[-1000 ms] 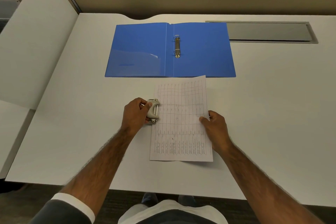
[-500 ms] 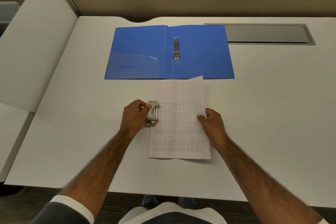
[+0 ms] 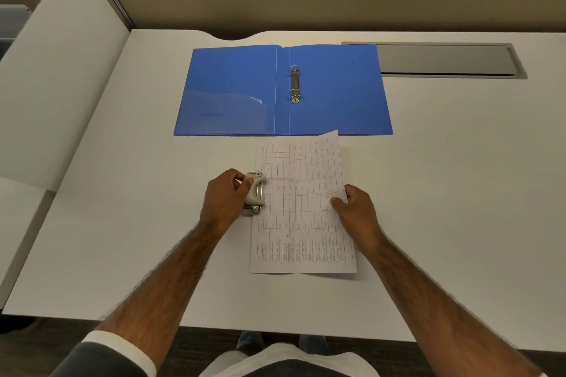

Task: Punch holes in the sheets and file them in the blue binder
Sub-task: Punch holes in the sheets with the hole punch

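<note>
Left hand (image 3: 225,199) grips hole punch (image 3: 254,193) at sheet's (image 3: 301,208) left edge; right hand (image 3: 356,208) pinches right edge. Blue binder (image 3: 337,92) open beyond sheet, bare counter (image 3: 459,177) either side.

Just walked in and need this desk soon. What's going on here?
A person is at the punching step. Their left hand grips a grey hole punch set on the left edge of a printed sheet, while the right hand pinches the sheet's right edge. The blue binder lies open beyond it on the white desk, nothing filed on its rings.
</note>
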